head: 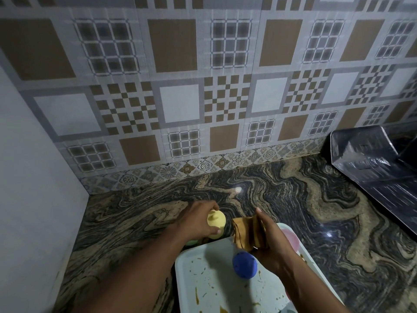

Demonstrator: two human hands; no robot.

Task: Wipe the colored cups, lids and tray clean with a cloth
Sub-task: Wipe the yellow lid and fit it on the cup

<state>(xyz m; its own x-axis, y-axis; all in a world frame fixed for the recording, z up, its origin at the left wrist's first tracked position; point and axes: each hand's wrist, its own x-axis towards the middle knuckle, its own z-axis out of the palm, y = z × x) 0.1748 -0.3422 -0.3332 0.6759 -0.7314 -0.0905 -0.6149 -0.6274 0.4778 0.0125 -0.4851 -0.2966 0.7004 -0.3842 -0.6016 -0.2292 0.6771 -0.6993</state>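
My left hand (198,219) grips a pale yellow cup (216,222), held just above the counter beyond the tray's far edge. My right hand (268,239) holds a folded brown cloth (247,232) close to the yellow cup, over the tray's far end. A pale blue tray (203,279) with brown stains lies at the bottom centre. On it stands a dark blue cup (244,265), right under my right hand. A pink cup or lid (291,239) peeks out behind my right wrist. A green piece (191,242) shows under my left forearm.
The marbled dark stone counter (293,199) stretches to the tiled back wall (203,98). A plain white wall (33,177) closes the left side. A black shiny object (372,168) sits in the far right corner.
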